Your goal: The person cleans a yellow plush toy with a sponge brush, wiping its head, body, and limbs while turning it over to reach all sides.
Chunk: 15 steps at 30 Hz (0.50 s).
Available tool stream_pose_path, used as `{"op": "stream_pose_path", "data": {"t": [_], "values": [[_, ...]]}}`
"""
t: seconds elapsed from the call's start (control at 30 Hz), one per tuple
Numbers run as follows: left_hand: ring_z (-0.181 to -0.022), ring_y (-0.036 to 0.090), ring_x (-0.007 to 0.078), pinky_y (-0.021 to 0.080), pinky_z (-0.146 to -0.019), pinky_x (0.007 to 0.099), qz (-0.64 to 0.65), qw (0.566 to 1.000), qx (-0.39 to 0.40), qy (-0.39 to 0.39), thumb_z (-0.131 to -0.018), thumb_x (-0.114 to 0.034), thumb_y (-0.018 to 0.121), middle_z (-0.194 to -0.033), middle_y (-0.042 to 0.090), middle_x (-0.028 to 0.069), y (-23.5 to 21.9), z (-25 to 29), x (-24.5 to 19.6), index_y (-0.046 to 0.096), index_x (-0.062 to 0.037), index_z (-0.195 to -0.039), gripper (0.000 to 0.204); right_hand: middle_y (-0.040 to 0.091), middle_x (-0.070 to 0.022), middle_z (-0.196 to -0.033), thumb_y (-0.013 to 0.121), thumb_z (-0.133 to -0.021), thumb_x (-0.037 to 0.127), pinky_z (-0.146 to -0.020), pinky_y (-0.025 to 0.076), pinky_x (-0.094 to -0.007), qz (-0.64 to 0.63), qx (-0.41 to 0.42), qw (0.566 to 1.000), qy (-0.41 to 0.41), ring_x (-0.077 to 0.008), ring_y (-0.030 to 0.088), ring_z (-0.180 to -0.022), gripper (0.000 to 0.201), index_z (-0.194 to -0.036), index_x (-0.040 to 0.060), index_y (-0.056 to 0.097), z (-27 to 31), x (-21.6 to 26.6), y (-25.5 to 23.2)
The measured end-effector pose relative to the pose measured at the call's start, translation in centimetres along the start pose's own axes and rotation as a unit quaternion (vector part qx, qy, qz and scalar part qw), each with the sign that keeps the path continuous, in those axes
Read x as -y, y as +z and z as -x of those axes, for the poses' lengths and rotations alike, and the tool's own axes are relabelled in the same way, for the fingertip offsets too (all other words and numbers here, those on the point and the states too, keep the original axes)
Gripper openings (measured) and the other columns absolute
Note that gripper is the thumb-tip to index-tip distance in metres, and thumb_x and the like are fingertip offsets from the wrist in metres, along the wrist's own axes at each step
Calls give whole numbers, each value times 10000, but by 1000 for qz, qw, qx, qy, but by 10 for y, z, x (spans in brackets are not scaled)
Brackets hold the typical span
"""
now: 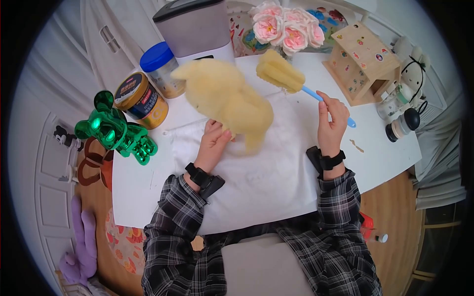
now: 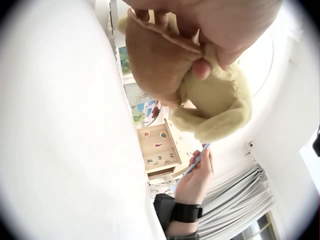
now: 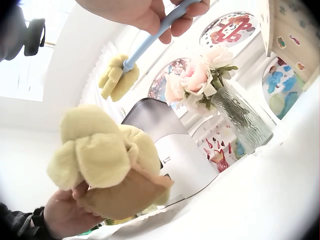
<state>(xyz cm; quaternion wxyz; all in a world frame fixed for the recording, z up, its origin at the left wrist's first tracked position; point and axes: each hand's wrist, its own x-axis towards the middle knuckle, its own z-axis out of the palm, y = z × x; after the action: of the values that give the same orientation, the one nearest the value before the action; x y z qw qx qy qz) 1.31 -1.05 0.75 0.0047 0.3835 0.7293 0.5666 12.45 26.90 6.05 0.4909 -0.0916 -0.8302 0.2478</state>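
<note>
My left hand grips a fuzzy yellow plush toy by its lower edge, holding it up over the white cloth. From the left wrist view, the toy's tan underside shows beside the fingers, and rounded yellow lobes face the right wrist camera. In my right hand is the light blue handle of a sponge brush, pinched between thumb and fingers. Its yellow, lobed sponge head points up and to the left, apart from the toy in the head view.
White cloth covers the table front. A green shiny bear figure, a gold tin, a blue-lidded jar and a grey-white appliance stand left and back. Pink flowers, a wooden house and a black-capped bottle stand right.
</note>
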Motion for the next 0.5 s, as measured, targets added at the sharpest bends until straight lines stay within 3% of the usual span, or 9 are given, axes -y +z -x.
{"op": "stream_pose_path", "data": {"t": [0.07,0.17,0.33,0.5], "values": [[-1033,420,242,293,-971,341,-87,996,-25,1,-910,-186,565,-1000,635,35,2,-1,-16,652,-56,-795,195,583,-22,-806,568,-902,135,-866,319,-319,-13,-2,1000,0,-183,511,-786,162,-1020,103,675,0,1,-1],[-1021,425,249,296,-970,349,-106,992,-59,-13,-893,-179,595,-970,646,33,8,0,-14,657,-56,-759,192,584,-28,-793,572,-896,128,-845,332,-321,-20,-1,1000,-23,-190,515,-764,169,-1026,100,677,1,4,0],[-1029,434,283,332,-946,368,-169,985,-11,-17,-873,-174,616,-934,652,38,12,1,-6,668,-53,-762,173,585,-40,-757,616,-837,72,-715,398,-319,-32,12,993,-113,-209,527,-700,219,-1044,101,683,8,13,8],[-1065,431,307,339,-951,379,-182,983,19,-29,-866,-176,621,-957,653,46,15,2,-10,664,-49,-755,174,555,-54,-714,644,-781,32,-552,411,-333,-87,95,983,-130,-217,512,-609,265,-1033,100,689,18,30,20]]}}
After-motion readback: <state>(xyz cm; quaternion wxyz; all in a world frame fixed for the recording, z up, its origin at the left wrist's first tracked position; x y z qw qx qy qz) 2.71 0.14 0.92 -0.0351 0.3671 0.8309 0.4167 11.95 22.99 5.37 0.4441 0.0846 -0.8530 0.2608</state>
